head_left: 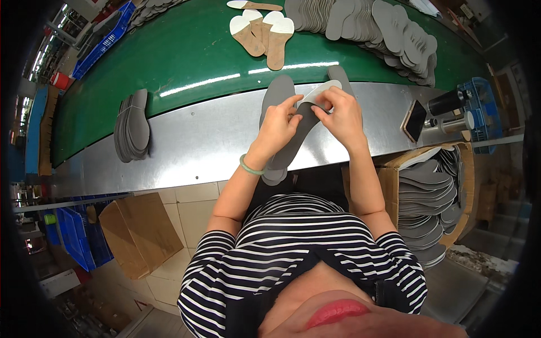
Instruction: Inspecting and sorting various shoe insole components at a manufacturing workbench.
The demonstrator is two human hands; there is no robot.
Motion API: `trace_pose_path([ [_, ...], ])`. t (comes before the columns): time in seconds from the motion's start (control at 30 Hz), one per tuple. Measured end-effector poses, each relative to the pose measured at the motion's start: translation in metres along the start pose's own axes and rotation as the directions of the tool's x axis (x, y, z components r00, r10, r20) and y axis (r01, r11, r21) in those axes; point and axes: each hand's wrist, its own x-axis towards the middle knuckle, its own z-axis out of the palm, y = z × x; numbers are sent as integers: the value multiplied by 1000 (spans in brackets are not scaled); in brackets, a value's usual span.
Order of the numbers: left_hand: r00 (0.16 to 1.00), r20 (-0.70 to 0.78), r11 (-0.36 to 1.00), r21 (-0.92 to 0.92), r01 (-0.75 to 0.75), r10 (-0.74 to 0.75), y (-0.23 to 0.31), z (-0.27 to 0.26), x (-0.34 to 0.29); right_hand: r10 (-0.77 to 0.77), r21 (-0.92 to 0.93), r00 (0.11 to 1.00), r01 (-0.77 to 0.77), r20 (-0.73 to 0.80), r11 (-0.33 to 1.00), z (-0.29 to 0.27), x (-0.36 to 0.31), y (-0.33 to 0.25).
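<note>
A dark grey insole [295, 142] slants across the metal table edge between my hands. Its far end shows a pale, whitish section [318, 92]; I cannot tell whether this is a separate sheet or the insole's underside. My left hand [279, 125] pinches the insole's left edge with bent fingers. On the other side, my right hand [341, 115] is closed with thumb and fingertips at the pale section. Another grey insole [278, 89] lies partly under my left hand, and a further one [338, 73] shows beyond my right hand.
A bundled stack of grey insoles [133, 127] stands at left on the metal strip [191, 132]. Tan, white-tipped insoles [276, 50] lie on the green surface [191, 56], near piled grey insoles [389, 34]. At right are a phone [415, 121], a black cylinder [445, 103] and a cardboard box [390, 188] of insoles.
</note>
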Motion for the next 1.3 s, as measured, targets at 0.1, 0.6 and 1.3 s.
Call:
trace_pose_path([
  [0.1, 997, -34, 991, -123, 60, -65, -16, 5, 6, -200, -72, 980, 200, 5, 977, 2, -11, -11],
  [0.6, 980, 162, 840, -509, 186, -119, -28, -2, 6, -61, 31, 998, 62, -36, 998, 10, 8, 13],
  [1.3, 979, -167, 798, -603, -5, -121, -53, 3, 14, -116, 10, 943, 125, -312, 992, 31, -19, -8],
])
